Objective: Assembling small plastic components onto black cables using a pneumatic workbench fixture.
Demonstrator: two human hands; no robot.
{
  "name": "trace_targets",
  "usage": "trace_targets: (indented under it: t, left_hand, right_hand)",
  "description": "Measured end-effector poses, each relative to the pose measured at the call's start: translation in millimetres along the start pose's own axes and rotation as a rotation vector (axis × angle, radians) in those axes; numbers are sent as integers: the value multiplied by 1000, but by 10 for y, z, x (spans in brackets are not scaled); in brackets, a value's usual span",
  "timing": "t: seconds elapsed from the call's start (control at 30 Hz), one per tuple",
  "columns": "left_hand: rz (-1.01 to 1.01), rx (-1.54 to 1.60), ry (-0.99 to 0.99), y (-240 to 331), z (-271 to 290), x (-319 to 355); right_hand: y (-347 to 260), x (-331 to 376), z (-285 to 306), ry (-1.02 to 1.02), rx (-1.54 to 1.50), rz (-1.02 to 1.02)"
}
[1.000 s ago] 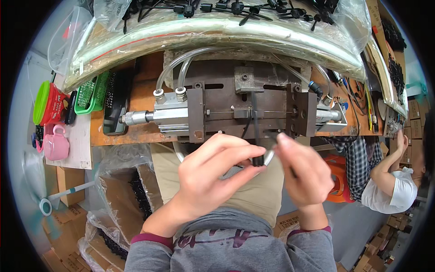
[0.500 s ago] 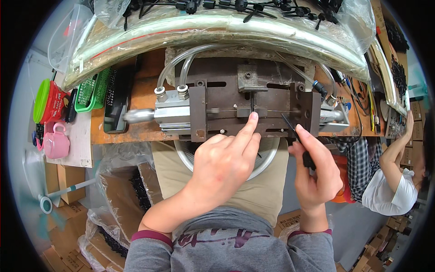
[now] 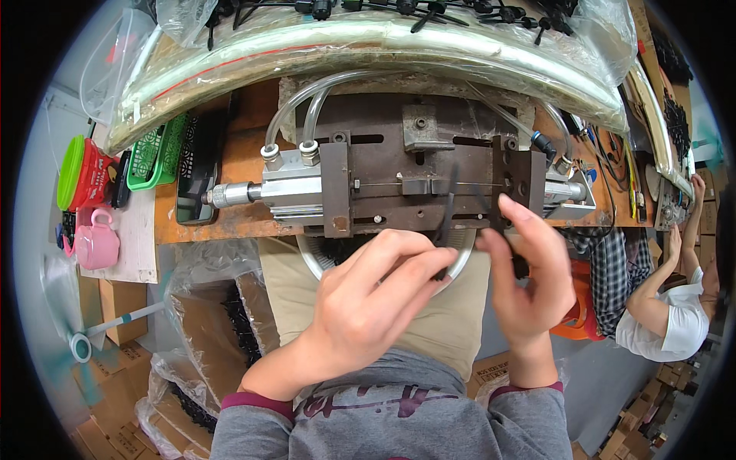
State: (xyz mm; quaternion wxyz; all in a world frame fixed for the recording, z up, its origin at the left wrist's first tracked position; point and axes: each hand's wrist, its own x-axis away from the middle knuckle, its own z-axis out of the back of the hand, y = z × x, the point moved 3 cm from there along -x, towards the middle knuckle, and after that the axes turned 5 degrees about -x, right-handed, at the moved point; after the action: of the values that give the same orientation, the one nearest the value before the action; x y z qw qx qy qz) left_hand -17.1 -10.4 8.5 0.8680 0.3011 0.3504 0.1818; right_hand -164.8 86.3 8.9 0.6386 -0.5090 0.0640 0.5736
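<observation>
My left hand (image 3: 376,303) is over my lap at the front edge of the bench, with fingers and thumb pinched on a slim black plastic part (image 3: 448,218) that points up, smeared by motion. To its right, my right hand (image 3: 533,284) is curled around another slim black part (image 3: 500,238), also blurred. Beyond both hands lies a dark metal fixture (image 3: 383,207). A small grey slotted block (image 3: 416,186) sits at its middle, with thin metal pins on either side. Silver air cylinders flank it, a left one (image 3: 291,192) and a right one (image 3: 562,192).
Clear hoses (image 3: 314,115) arch behind the fixture. Further back, a plastic-wrapped ledge (image 3: 368,50) carries several black parts (image 3: 437,11). At left are a green basket (image 3: 157,153) and a pink cup (image 3: 97,239). A co-worker (image 3: 667,314) is at right; open cartons (image 3: 211,322) lie lower left.
My left hand has drawn back toward me from the fixture's block, bringing the black part out. The left cylinder's blurred end now stands still. The right hand has shifted only slightly.
</observation>
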Motion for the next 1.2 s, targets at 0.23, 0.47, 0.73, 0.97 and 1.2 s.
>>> trace_targets:
  t: [0.23,0.47,0.73,0.97,1.2]
  left_hand:
    - [-132,-433,29,-164,-282,47]
    - [-107,-482,-42,-113,-268,-53]
    - [-113,-232,-91,-21,117,-442]
    - [-348,-626,206,-428,582,-1602]
    - [-123,-422,-13,-516,457,-1874]
  right_hand:
    - [-15,-95,104,-28,-217,-235]
    - [74,-91,235,-60,-574,-495]
    - [-56,-95,289,66,-742,-521]
    - [-19,-48,265,-215,-252,-239]
    - [-26,69,-223,-302,60,30]
